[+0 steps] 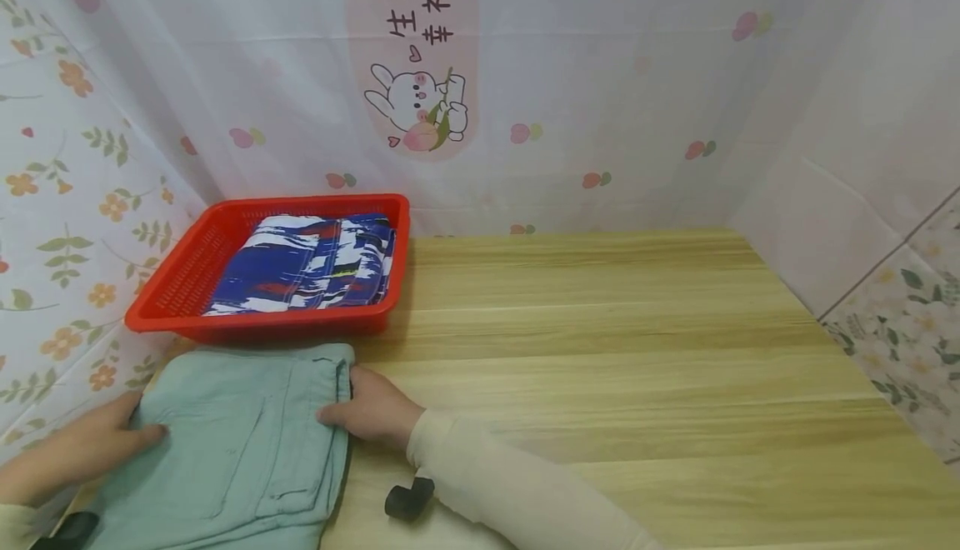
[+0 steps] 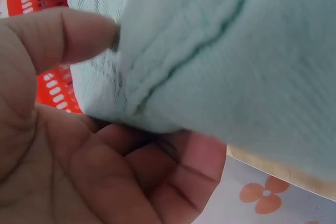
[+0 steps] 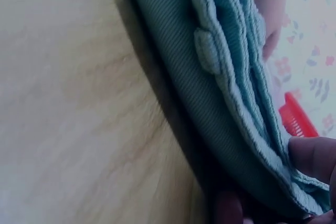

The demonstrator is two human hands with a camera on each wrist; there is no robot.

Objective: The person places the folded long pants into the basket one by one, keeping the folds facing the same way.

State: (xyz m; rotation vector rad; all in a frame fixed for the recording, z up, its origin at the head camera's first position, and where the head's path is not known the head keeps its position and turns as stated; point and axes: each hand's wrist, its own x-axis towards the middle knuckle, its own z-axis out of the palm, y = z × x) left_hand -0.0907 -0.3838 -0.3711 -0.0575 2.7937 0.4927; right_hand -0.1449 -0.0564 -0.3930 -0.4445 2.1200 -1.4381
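Observation:
A folded pair of pale green trousers (image 1: 217, 442) lies at the table's left front, with a stitched pocket facing up. My left hand (image 1: 93, 447) grips its left edge, thumb on top; in the left wrist view the fingers (image 2: 178, 182) curl beneath the cloth. On the opposite side, my right hand (image 1: 375, 408) pinches the upper right edge. Stacked folds and a belt loop (image 3: 207, 51) show in the right wrist view, where the right thumb (image 3: 312, 156) presses on the layers. The right fingers under the cloth are mostly hidden.
Just behind the trousers stands a red plastic basket (image 1: 165, 283). Inside it lies a folded blue, white and red patterned cloth (image 1: 300, 267). The wooden table (image 1: 600, 350) stretches to the right. Printed curtains (image 1: 562, 75) hang along the back and sides.

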